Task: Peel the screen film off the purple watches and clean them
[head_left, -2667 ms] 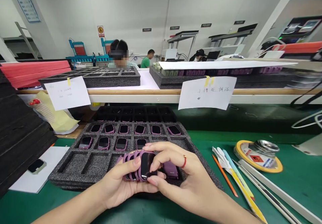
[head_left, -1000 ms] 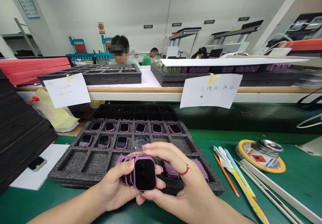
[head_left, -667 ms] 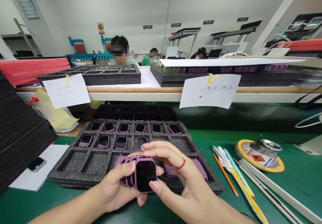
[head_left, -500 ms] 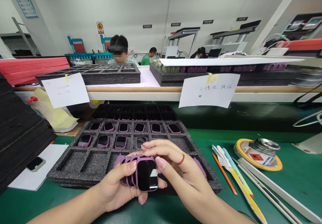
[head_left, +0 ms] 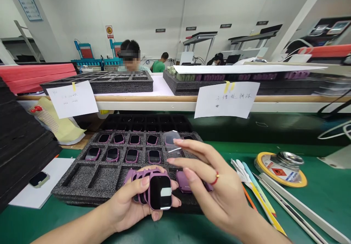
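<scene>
My left hand (head_left: 131, 202) is closed around a fanned row of purple smartwatch bodies (head_left: 160, 192), their dark screens facing me. At the fingertips of my right hand (head_left: 212, 178) is a thin clear film (head_left: 172, 141), raised over the black foam tray (head_left: 74, 196). The right fingers are stretched; whether they pinch the film or it clings to them is hard to see. Several smartwatches (head_left: 132, 155) lie screen up in the tray's pockets. A purple watch body (head_left: 183, 181) sits in the front row, partly behind my right hand.
Right of the tray lie a yellow-handled tool (head_left: 264, 203), long white strips (head_left: 301, 207) and a yellow tape roll (head_left: 279, 169) with a metal piece on top. A pale watch (head_left: 38, 179) rests on white paper at left. Across the back runs a shelf (head_left: 148, 103); people sit beyond.
My right hand has moved away from the front watch, to the right, with the clear film at its fingertips. My left hand keeps its hold on the watch bodies.
</scene>
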Demonstrator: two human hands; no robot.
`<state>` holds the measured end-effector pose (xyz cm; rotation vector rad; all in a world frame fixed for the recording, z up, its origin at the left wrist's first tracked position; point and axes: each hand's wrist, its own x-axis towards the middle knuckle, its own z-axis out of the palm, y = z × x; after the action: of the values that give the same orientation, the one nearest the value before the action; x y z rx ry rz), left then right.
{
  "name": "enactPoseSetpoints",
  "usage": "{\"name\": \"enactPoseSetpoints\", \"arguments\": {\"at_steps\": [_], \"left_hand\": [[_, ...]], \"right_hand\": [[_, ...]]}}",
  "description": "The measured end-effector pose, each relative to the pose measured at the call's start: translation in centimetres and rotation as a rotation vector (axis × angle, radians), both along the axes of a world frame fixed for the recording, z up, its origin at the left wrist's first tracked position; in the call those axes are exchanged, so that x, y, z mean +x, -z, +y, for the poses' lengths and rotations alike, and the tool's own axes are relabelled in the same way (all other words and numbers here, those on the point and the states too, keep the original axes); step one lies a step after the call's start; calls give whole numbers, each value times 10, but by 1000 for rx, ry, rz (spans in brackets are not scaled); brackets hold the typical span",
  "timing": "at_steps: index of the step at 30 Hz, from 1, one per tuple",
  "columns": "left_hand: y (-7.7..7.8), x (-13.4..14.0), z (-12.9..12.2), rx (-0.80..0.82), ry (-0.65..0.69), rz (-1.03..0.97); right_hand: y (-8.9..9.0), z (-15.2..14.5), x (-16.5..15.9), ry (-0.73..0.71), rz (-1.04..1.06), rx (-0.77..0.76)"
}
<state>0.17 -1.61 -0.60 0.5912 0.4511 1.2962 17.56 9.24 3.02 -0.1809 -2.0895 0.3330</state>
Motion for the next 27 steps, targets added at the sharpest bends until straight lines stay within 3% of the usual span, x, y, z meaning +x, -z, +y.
{"name": "enactPoseSetpoints", "arguments": {"at_steps": [5,9,12,18,24,27], "left_hand": [[1,-1,0,31,15,-13],[2,-1,-1,1,-9,9],[1,-1,-1,-52,-46,13],[0,-1,-1,-107,-86,54],[-3,2,-3,-120,-117,20],[-3,6,-3,-131,-160,50]], "right_hand": [[-7,0,3,25,148,-43],[-5,-9,12,-91,19,51],[-1,-13,17,-158,-70,33],[-1,-12,7,-407,-88,59],[-3,-19,0,-207,-101,183],[0,-21,-2,-106,-172,86]]}}
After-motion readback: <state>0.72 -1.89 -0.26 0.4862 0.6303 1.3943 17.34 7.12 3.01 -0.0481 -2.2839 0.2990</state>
